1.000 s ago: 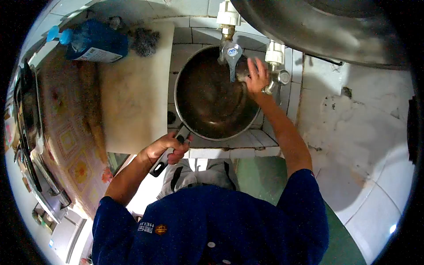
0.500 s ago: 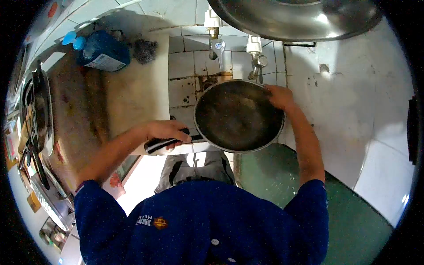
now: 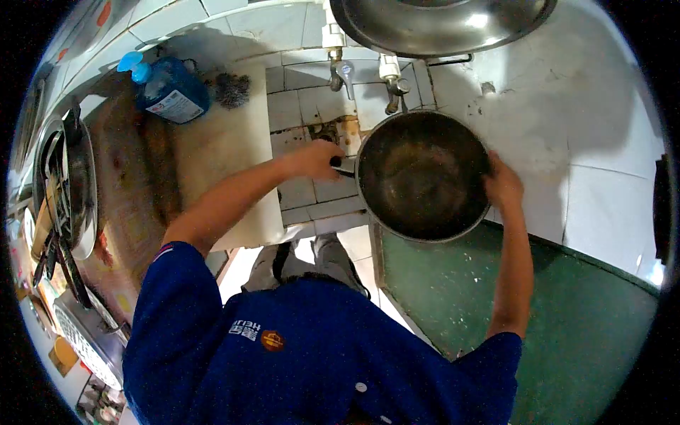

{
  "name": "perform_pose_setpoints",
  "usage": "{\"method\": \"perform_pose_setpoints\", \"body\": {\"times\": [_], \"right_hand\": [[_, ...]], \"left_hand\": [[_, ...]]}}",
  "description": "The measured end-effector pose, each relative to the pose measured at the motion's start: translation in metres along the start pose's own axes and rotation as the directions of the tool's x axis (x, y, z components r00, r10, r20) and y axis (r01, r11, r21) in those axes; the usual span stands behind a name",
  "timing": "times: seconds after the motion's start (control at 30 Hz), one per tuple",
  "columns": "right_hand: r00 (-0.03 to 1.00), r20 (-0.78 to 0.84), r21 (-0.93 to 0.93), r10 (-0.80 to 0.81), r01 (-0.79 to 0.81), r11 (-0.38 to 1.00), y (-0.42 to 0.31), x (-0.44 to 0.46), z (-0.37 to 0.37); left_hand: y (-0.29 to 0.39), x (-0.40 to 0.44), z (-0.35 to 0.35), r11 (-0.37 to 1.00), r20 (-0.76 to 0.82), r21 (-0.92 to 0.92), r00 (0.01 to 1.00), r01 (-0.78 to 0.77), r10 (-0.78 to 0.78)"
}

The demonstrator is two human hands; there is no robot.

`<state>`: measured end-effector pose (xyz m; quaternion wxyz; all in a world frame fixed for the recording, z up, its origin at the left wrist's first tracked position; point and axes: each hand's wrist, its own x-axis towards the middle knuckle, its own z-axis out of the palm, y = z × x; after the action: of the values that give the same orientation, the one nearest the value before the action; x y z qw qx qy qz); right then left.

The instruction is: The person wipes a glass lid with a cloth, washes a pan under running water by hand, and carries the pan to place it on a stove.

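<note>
Left hand (image 3: 322, 159) closed around the handle (image 3: 344, 169) of a dark, round pan (image 3: 425, 177); right hand (image 3: 505, 185) grips the pan's opposite rim. Pan interior faces the camera; brownish patches visible on its surface. Pan overlaps the right edge of the white-tiled basin (image 3: 294, 113) and the green surface (image 3: 510, 283). 2 taps on the tiled wall: tap with lever (image 3: 340, 73) at left, second tap (image 3: 395, 91) at right, just beyond the pan rim. Large metal vessel (image 3: 446, 28) above both. Left of basin: pale board (image 3: 237, 166) bearing a dark scourer (image 3: 232, 90), blue pump bottle (image 3: 172, 92) beside it.
</note>
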<state>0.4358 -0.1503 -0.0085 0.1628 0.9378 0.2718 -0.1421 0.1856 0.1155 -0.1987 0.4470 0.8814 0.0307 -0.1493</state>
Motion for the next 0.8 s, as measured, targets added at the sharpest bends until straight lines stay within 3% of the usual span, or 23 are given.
{"method": "perform_pose_setpoints", "body": {"times": [0.07,0.13,0.2,0.37,0.43,0.57,0.63,0.8], "right_hand": [[0.998,-0.062,-0.026,0.024,-0.026,0.999,0.001,-0.015,-0.013],[0.991,-0.121,-0.053,0.05,-0.056,0.997,0.007,-0.022,-0.022],[0.955,-0.29,-0.107,-0.064,0.034,0.994,0.016,-0.025,-0.029],[0.932,-0.339,-0.187,-0.125,0.064,0.98,-0.005,-0.05,-0.076],[0.928,-0.349,-0.227,-0.128,0.048,0.973,-0.018,-0.061,-0.092],[0.91,-0.382,-0.264,-0.158,0.057,0.963,-0.031,-0.074,-0.113],[0.892,-0.409,-0.27,-0.191,0.082,0.96,-0.033,-0.08,-0.122],[0.817,-0.492,-0.358,-0.301,0.126,0.925,-0.032,-0.098,-0.14]], "left_hand": [[0.003,0.017,0.006,0.999,-0.066,0.027,0.998,-0.02,0.022],[0.003,0.039,0.02,0.998,-0.098,0.01,0.993,0.063,-0.062],[0.003,0.062,0.037,0.999,-0.137,-0.021,0.99,0.041,-0.043],[0.015,0.108,0.079,0.988,-0.227,-0.153,0.972,0.027,-0.062],[0.021,0.121,0.095,0.982,-0.415,-0.175,0.91,-0.076,-0.003],[0.044,0.137,0.103,0.957,-0.347,-0.29,0.934,-0.02,-0.086],[0.053,0.144,0.105,0.931,-0.275,-0.35,0.939,0.103,-0.207],[0.075,0.137,0.084,0.951,-0.307,-0.289,0.931,0.105,-0.196]]}}
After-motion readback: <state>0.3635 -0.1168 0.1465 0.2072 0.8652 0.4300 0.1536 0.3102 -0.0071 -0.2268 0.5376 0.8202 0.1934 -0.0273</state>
